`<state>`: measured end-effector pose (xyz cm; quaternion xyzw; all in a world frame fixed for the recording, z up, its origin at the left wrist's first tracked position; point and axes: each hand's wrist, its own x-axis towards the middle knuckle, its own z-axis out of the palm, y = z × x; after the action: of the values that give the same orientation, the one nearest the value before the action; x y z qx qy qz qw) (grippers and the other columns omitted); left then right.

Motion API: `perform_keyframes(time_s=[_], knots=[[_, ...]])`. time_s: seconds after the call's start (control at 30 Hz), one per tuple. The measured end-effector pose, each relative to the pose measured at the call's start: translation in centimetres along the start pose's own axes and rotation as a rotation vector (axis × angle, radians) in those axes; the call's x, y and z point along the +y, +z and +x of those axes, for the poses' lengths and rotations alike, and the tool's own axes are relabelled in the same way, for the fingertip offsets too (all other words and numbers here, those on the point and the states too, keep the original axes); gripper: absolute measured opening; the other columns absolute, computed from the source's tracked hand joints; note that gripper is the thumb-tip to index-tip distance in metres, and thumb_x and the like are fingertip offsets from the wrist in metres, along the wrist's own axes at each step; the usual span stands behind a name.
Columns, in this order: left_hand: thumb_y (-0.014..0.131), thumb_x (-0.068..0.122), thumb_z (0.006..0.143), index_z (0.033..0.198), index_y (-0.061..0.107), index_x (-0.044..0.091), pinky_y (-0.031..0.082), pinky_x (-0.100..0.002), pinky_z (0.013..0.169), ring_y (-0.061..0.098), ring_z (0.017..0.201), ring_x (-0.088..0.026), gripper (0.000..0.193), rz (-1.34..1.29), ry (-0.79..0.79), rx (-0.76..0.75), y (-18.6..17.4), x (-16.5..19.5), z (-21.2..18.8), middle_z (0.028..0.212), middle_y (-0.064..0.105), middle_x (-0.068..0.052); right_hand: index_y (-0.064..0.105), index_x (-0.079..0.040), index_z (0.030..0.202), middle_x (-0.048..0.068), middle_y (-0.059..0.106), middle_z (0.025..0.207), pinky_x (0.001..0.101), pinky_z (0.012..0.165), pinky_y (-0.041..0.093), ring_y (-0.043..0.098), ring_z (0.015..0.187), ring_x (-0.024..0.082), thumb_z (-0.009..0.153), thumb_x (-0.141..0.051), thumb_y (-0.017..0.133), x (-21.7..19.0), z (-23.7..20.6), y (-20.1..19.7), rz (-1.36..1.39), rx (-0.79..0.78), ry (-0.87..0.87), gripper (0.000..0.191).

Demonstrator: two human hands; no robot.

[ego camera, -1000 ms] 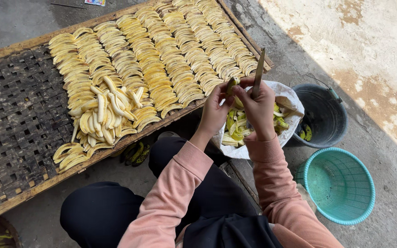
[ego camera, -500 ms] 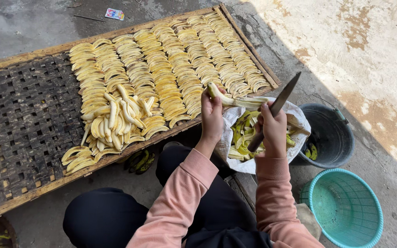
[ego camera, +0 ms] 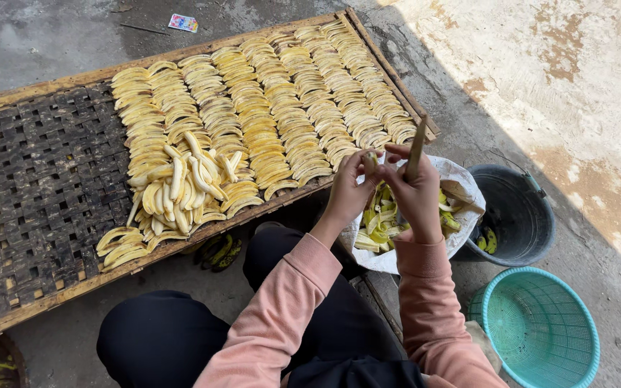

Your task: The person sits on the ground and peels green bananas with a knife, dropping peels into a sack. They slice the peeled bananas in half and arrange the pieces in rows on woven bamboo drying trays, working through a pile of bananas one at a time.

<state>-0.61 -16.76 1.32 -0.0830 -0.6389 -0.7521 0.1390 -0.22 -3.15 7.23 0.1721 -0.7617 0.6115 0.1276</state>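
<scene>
A banana (ego camera: pixel 371 159), small and partly peeled, is pinched between the fingertips of both hands, held in the air just past the near right corner of the woven drying rack (ego camera: pixel 37 187) and directly above a white sack (ego camera: pixel 461 179) full of green and yellow peels. The left hand (ego camera: pixel 350 188) has its grip closed around the fruit from the left. The right hand (ego camera: pixel 415 190) has its grip clamped on a knife (ego camera: pixel 417 147), whose blade stands nearly upright, while its thumb and forefinger also touch the fruit's tip.

The rack lies on the concrete floor. Its right two thirds are covered with neat rows of peeled banana slices (ego camera: pixel 289 108), and a loose heap of peeled pieces (ego camera: pixel 181 183) sits near its front edge. Its left third is bare dark weave. A black bucket (ego camera: pixel 519 215) stands just right of the sack, and a turquoise plastic basket (ego camera: pixel 540 327) sits nearer the person, at the lower right. The person wears pink sleeves and dark trousers and squats behind the rack.

The risk here looks to be the blade: it sits close to the left fingertips, and a slippery peel could let it skid toward them. The fruit is held only by fingertips, so a loosened pinch would likely drop it among the peels in the sack.
</scene>
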Motion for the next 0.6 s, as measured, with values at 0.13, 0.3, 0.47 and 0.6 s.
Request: perform_keyframes(time_s=[0.13, 0.3, 0.47, 0.6], knots=[[0.075, -0.007, 0.086, 0.128, 0.066, 0.007, 0.067, -0.031, 0.085, 0.069, 0.108, -0.017, 0.045, 0.156, 0.048, 0.06, -0.1, 0.0, 0.2, 0.12, 0.063, -0.006, 0.073, -0.003, 0.113, 0.001, 0.067, 0.096, 0.0203, 0.064, 0.047, 0.061, 0.074, 0.005, 0.098, -0.005, 0.078, -0.2, 1.2, 1.4, -0.231, 0.006, -0.234, 0.016], [0.071, -0.002, 0.097, 0.129, 0.067, 0.003, 0.06, -0.031, 0.09, 0.067, 0.106, -0.018, 0.033, -0.23, -0.047, 0.029, -0.1, -1.3, 0.1, 0.122, 0.067, -0.01, 0.067, 0.0, 0.105, 0.003, 0.063, 0.078, 0.0255, 0.051, 0.041, 0.053, 0.059, 0.008, 0.105, -0.011, 0.066, 3.6, 0.7, 1.7, 0.11, 0.077, 0.232, 0.011], [0.062, 0.009, 0.1, 0.13, 0.053, 0.005, 0.061, -0.035, 0.096, 0.067, 0.112, -0.021, 0.032, -0.941, -0.092, 0.411, -2.9, -3.0, 2.4, 0.121, 0.065, -0.01, 0.062, -0.002, 0.107, 0.0, 0.056, 0.08, 0.0257, 0.049, 0.044, 0.05, 0.061, 0.008, 0.108, -0.011, 0.063, 7.8, -1.4, -1.6, 0.741, 0.322, 0.326, 0.01], [0.059, 0.013, 0.102, 0.134, 0.048, 0.007, 0.06, -0.035, 0.095, 0.066, 0.111, -0.021, 0.034, -1.012, -0.092, 0.629, -4.8, -4.4, 3.3, 0.121, 0.063, -0.013, 0.066, -0.002, 0.118, 0.001, 0.058, 0.086, 0.0238, 0.049, 0.042, 0.047, 0.061, 0.006, 0.106, -0.015, 0.061, 8.0, -2.8, -3.6, 0.396, 0.409, 0.421, 0.018]])
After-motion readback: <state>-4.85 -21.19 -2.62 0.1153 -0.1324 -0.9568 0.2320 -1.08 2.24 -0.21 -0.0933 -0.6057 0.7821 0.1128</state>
